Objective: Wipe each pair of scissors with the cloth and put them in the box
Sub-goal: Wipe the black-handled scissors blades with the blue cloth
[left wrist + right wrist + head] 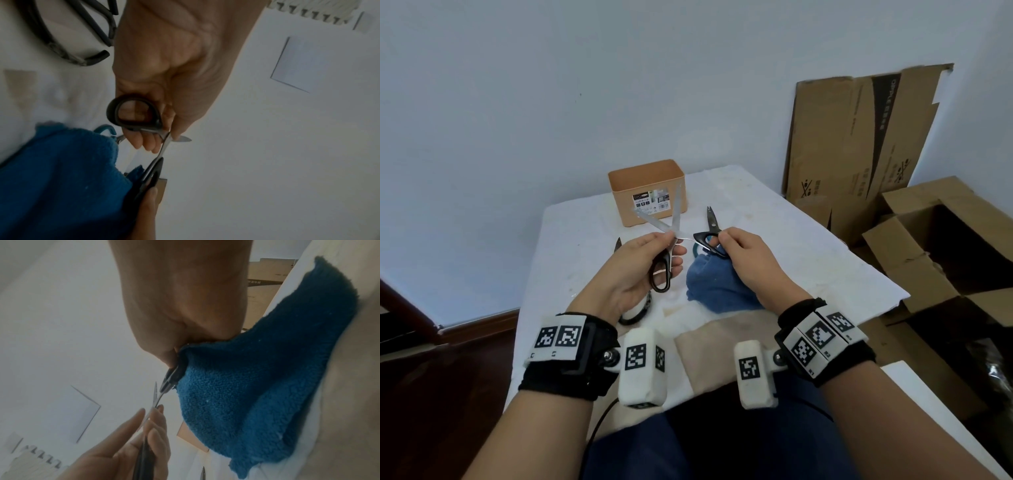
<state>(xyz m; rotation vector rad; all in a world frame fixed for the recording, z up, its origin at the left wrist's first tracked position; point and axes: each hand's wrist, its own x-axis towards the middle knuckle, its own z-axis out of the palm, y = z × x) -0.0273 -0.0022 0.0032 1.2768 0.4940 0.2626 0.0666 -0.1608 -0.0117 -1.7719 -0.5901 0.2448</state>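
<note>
A pair of black-handled scissors (674,236) is held above the table, its blades spread and pointing up toward the orange box (647,192). My left hand (650,263) grips one handle loop (133,112) and pinches near the pivot. My right hand (743,257) pinches the other handle (705,244) and keeps the blue cloth (719,287) bunched under its palm, as the right wrist view shows at the cloth (257,386). The cloth hangs down onto the white table (791,240).
A second pair of scissors (711,219) lies just beyond my right hand, a teal handle (694,251) peeking out. A third pair lies under my left wrist, black handles (637,313) showing. Cardboard boxes (928,246) stand right of the table.
</note>
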